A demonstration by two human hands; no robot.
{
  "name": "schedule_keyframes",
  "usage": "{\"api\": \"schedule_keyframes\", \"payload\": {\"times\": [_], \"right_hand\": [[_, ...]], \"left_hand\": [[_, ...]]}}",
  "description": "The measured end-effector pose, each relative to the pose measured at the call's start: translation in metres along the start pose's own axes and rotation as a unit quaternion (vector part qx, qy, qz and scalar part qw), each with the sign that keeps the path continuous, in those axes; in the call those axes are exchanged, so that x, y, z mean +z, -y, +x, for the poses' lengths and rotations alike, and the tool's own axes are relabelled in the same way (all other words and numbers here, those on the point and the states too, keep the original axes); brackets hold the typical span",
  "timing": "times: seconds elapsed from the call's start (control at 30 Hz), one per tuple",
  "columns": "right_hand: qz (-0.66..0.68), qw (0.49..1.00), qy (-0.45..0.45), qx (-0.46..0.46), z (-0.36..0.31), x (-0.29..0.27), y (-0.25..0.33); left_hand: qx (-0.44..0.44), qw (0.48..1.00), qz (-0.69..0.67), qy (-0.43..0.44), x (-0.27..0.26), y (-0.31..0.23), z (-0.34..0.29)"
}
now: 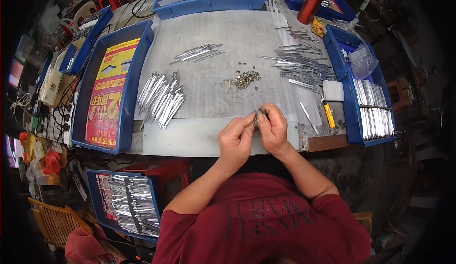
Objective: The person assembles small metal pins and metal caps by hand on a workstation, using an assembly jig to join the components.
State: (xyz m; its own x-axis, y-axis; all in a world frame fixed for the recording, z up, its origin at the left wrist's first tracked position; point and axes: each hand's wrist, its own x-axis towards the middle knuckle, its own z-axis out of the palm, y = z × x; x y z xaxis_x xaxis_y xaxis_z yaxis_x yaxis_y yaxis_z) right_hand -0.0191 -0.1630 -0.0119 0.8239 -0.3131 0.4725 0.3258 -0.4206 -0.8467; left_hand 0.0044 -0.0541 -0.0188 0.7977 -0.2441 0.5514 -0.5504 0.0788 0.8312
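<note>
My left hand [235, 139] and my right hand [273, 130] meet over the near edge of the table, fingertips pinched together. Whatever they hold between them is too small and too covered by the fingers to name. Just beyond lies a loose heap of small brass-coloured metal pieces [243, 80]. Left of my hands, many slim silver metal strips [161, 100] lie in a fanned pile. A smaller group of similar strips [198, 52] sits farther back. To the right, darker slim metal pieces [304, 64] are spread in a loose stack.
A blue tray lined with printed sheets [88, 121] stands left. At right, another blue tray [349, 117] holds rows of silver strips. Near it lie a yellow-handled screwdriver [328, 115], a pointed metal tool [308, 117] and a white block [333, 91]. A red cylinder [311, 4] stands behind.
</note>
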Motion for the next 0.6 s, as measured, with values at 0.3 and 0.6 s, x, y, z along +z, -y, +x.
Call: {"api": "schedule_keyframes", "payload": {"times": [0.3, 0.6], "right_hand": [[-0.018, 0.999, -0.025, -0.028, -0.005, -0.007, 0.002], [-0.072, 0.997, -0.003, 0.001, -0.003, -0.026, 0.0]], "left_hand": [[-0.063, 0.997, -0.043, 0.015, 0.005, -0.004, -0.004], [-0.004, 0.991, 0.1, 0.089, -0.007, -0.007, 0.007]]}}
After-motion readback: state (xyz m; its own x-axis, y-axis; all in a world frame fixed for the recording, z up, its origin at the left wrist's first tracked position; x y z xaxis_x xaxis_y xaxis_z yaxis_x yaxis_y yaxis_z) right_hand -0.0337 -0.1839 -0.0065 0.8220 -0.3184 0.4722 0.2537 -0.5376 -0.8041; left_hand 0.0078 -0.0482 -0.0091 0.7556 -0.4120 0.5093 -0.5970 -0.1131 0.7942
